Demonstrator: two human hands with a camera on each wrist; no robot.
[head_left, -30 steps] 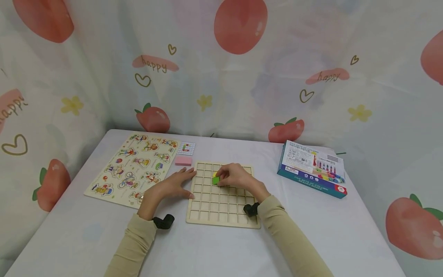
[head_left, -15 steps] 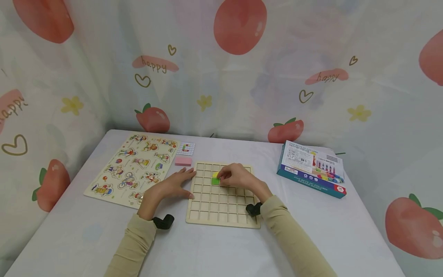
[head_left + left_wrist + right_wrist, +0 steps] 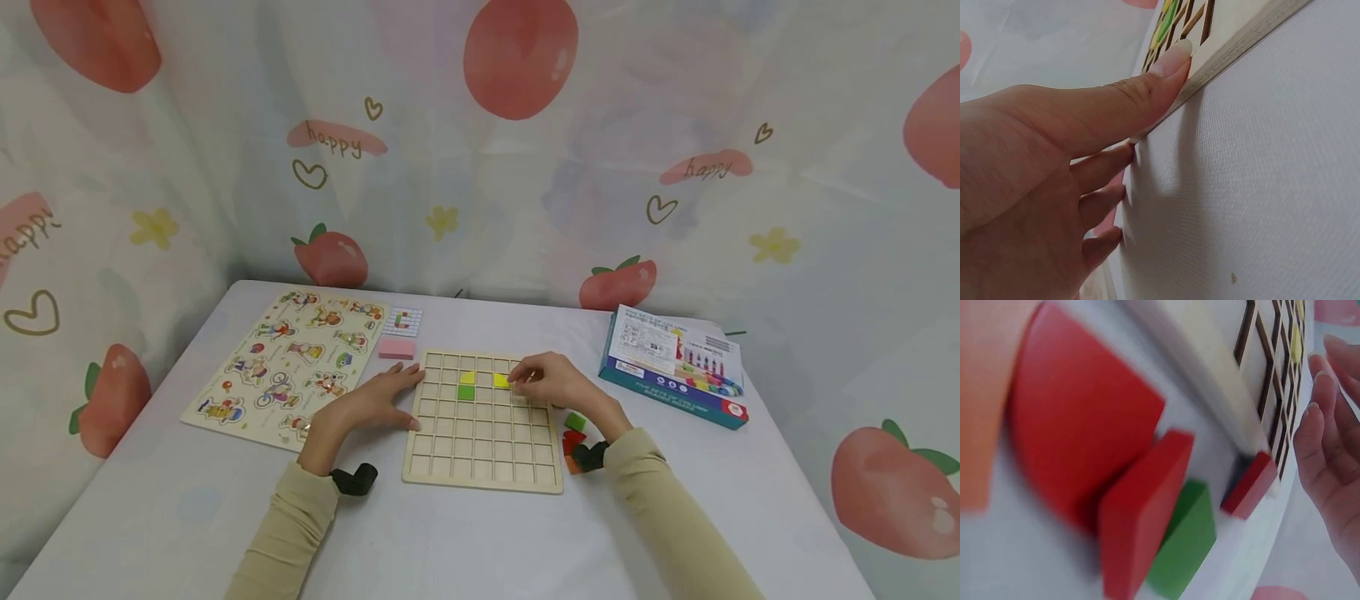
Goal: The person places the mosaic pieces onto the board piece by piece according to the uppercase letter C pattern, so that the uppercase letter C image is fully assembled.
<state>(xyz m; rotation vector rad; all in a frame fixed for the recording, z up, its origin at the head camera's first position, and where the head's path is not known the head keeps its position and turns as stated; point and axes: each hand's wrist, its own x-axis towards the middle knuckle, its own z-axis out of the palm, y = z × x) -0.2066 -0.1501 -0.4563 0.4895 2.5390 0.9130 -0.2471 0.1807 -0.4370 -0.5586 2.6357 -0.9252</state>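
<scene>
My left hand (image 3: 378,397) steadies the left edge of a wooden grid board (image 3: 483,475). Its thumb (image 3: 1169,59) lies over the rim and the other fingertips touch the side, as the left wrist view shows. A green tile (image 3: 466,392) sits in one cell, right below a yellow tile (image 3: 467,377). Farther right on the board is another yellow tile (image 3: 502,381). My right hand (image 3: 555,385) hovers over the board's right part, fingertips beside that second yellow tile and partly hiding it. In the right wrist view no piece shows between its loosely bent fingers (image 3: 1313,434).
Right of the board lie a green block (image 3: 575,422), red pieces (image 3: 1079,419) and an orange piece (image 3: 985,394). A pattern card (image 3: 405,322) and a pink block (image 3: 397,348) are behind left. A picture puzzle board (image 3: 285,367) lies left, a boxed set (image 3: 675,367) right.
My right hand has let go of the green tile and moved right, uncovering the second yellow tile and the loose pieces beside the board. My left hand stays put.
</scene>
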